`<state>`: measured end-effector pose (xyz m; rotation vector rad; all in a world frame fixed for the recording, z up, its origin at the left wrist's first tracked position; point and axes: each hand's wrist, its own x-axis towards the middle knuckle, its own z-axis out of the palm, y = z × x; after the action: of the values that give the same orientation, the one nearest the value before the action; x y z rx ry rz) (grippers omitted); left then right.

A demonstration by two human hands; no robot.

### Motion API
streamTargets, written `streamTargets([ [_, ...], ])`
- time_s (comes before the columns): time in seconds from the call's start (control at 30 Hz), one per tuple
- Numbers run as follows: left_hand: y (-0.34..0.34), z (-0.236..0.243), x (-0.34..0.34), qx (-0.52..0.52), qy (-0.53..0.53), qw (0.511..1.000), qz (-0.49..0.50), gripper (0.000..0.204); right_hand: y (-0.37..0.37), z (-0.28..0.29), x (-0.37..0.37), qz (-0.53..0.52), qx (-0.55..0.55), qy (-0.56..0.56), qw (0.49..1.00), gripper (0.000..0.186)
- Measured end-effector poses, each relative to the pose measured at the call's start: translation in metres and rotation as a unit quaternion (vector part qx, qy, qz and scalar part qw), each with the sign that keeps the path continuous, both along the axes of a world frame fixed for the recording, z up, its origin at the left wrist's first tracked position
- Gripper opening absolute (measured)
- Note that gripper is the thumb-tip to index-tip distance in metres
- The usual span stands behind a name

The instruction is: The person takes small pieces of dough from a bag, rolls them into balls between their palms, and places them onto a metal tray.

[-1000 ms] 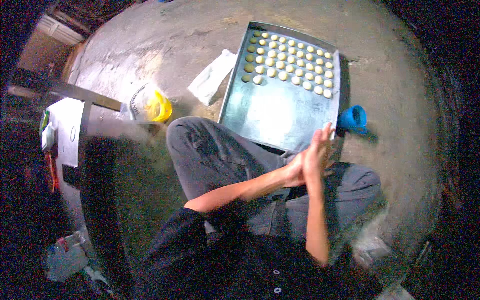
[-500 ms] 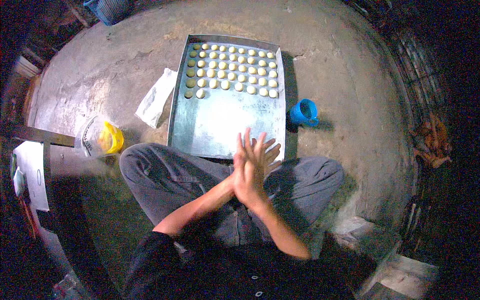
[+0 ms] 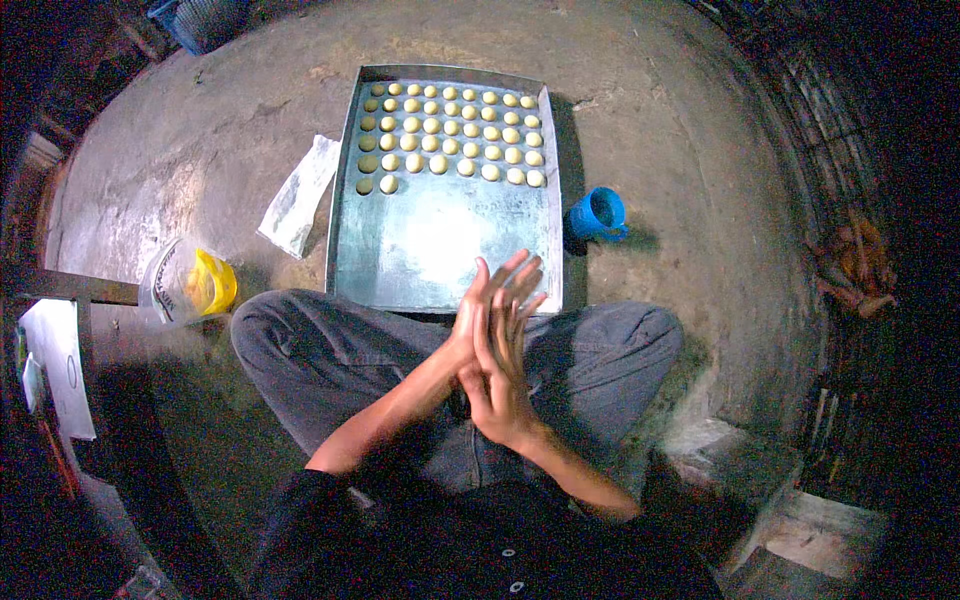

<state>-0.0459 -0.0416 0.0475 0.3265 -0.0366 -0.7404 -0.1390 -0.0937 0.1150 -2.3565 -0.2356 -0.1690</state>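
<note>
My left hand [image 3: 474, 318] and my right hand [image 3: 499, 388] are pressed palm against palm over my lap, just at the near edge of a metal tray [image 3: 385, 255]. Fingers on both hands are stretched out, with the tips slightly blurred. Whatever may lie between the palms is hidden. Several rows of small round pale-yellow balls, like dough [image 3: 451, 128], fill the far half of the tray. Two balls at the left start the nearest, partly filled row. The tray's near half is bare metal with a bright glare.
Right of the tray stands a blue cup [image 3: 601, 214]. A white plastic bag [image 3: 300, 200] lies to its left. Beyond my left knee is a clear container with a yellow part [image 3: 216, 282]. A blue basket [image 3: 205, 22] sits far left, and a brown heap [image 3: 855, 265] at far right.
My hands have slid against each other: the left has moved forward along the right, the right slightly back. The whole view has shifted a little. The balls look the same.
</note>
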Motion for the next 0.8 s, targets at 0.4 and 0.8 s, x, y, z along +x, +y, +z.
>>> streamTargets([
  [0.4,-0.025,-0.025,-0.022,-0.115,0.045,0.992,-0.014,0.083,0.011,-0.005,0.011,-0.017,-0.017,0.012,1.0,0.092],
  [0.8,-0.018,-0.001,-0.009,-0.049,0.004,0.999,-0.005,0.089,0.029,0.002,0.029,-0.04,0.011,0.005,0.999,0.089],
])
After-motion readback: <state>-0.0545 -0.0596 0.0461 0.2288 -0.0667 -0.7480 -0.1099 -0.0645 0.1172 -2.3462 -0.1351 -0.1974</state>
